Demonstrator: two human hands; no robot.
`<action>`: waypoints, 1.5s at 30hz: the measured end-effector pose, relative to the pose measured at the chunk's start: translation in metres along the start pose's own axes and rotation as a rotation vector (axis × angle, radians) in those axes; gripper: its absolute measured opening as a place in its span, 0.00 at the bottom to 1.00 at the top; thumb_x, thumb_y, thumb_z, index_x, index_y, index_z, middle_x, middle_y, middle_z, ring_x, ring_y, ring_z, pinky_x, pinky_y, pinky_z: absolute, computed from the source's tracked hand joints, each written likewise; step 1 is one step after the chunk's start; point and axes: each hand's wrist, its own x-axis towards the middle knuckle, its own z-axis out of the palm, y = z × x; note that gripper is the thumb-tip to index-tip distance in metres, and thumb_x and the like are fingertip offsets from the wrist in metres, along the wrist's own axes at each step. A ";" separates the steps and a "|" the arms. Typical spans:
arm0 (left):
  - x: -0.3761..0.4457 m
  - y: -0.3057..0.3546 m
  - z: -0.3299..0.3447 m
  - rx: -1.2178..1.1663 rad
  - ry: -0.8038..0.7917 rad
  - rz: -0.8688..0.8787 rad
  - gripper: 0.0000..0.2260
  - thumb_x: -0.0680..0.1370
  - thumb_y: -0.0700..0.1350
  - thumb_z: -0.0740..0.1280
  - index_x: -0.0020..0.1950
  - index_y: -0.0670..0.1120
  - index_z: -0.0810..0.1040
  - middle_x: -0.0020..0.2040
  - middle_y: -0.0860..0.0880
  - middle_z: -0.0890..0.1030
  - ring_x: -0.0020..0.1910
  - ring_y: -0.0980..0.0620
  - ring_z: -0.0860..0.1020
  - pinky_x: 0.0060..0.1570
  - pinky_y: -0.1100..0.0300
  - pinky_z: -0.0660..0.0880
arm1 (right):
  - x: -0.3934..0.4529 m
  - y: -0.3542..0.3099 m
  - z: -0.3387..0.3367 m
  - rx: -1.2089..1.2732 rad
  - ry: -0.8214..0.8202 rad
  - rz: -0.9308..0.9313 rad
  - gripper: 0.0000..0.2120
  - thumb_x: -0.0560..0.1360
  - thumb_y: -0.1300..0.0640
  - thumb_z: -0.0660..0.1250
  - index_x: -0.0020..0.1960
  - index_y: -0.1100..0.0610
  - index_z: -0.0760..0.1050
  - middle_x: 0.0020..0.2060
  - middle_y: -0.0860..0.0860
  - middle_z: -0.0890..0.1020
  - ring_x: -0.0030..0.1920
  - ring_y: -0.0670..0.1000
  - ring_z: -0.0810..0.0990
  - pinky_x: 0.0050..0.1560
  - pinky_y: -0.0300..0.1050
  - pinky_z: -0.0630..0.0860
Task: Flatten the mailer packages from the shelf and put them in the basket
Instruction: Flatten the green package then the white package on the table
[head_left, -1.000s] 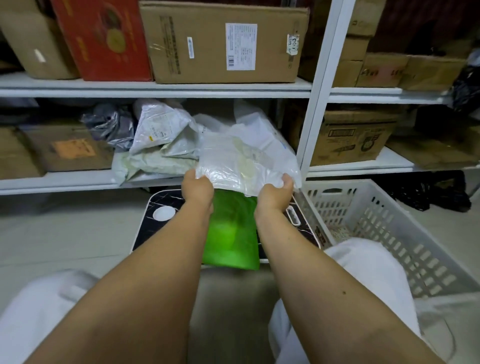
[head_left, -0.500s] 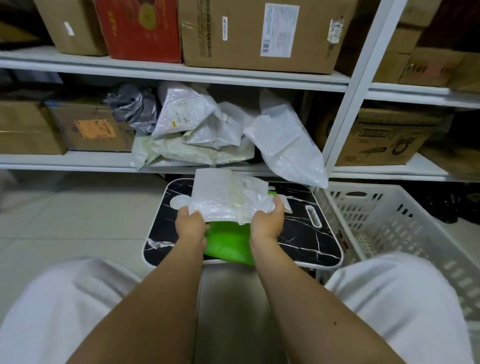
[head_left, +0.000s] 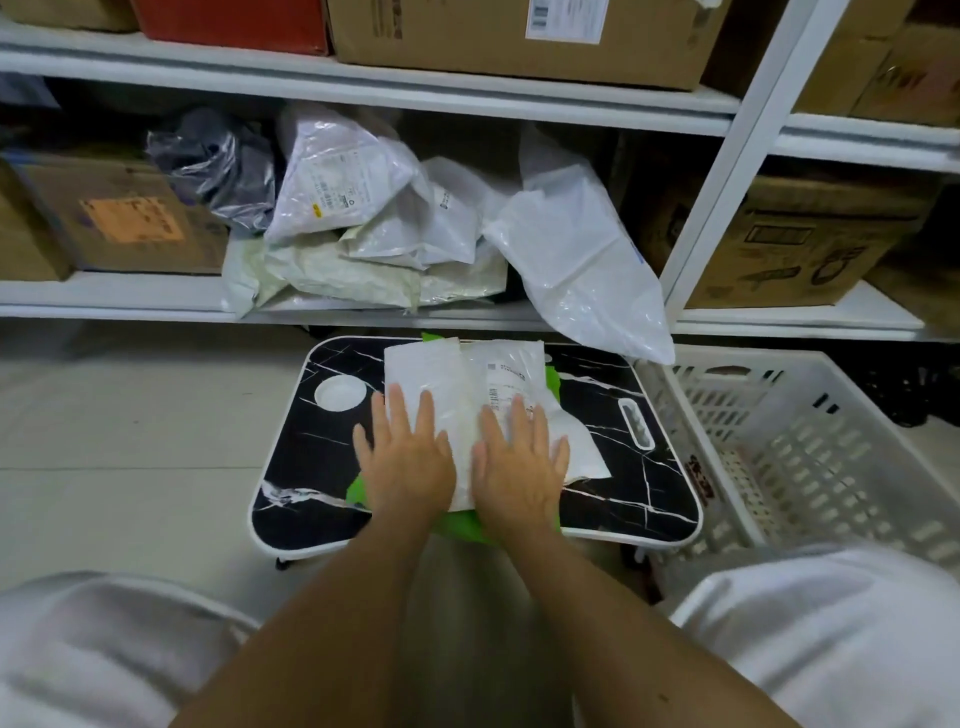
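A white mailer (head_left: 462, 379) with a printed label lies flat on a small black marble-patterned table (head_left: 311, 467). Under it is a green mailer (head_left: 467, 527); only its edges show. My left hand (head_left: 408, 457) and my right hand (head_left: 519, 465) press palm-down on the near half of the white mailer, fingers spread. A heap of white and grey mailers (head_left: 384, 234) sits on the lower shelf (head_left: 109, 299) behind the table. One big white mailer (head_left: 582, 265) hangs over the shelf edge. The white slotted basket (head_left: 810, 457) stands on the floor to the right of the table.
Cardboard boxes (head_left: 119, 218) fill the shelf on the left, above and on the right. A white shelf post (head_left: 727, 171) rises between table and basket. My knees in white cloth (head_left: 831, 634) are at the bottom corners. Pale tiled floor (head_left: 130, 441) lies to the left.
The white mailer came down from in front of the shelf onto the green one on the table. Both hands let go of its edge and now lie flat on it.
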 end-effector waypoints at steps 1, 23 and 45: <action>0.005 0.000 0.006 0.070 -0.047 0.093 0.26 0.82 0.54 0.48 0.79 0.53 0.45 0.79 0.46 0.43 0.78 0.45 0.43 0.74 0.42 0.47 | 0.004 0.000 0.007 -0.039 -0.075 -0.078 0.23 0.81 0.45 0.49 0.75 0.44 0.62 0.77 0.52 0.60 0.77 0.58 0.56 0.71 0.66 0.54; 0.062 0.007 0.041 0.206 -0.087 0.278 0.12 0.81 0.51 0.55 0.60 0.48 0.72 0.57 0.46 0.74 0.56 0.45 0.71 0.53 0.52 0.69 | 0.063 0.012 0.043 0.005 0.026 -0.215 0.09 0.75 0.51 0.61 0.44 0.54 0.78 0.47 0.54 0.80 0.54 0.58 0.77 0.57 0.56 0.70; 0.119 0.010 0.057 0.176 -0.161 0.240 0.15 0.83 0.50 0.51 0.67 0.50 0.69 0.74 0.46 0.62 0.75 0.42 0.54 0.71 0.42 0.54 | 0.128 0.011 0.062 -0.053 -0.298 -0.213 0.15 0.80 0.48 0.51 0.63 0.51 0.69 0.71 0.52 0.66 0.75 0.56 0.58 0.71 0.62 0.53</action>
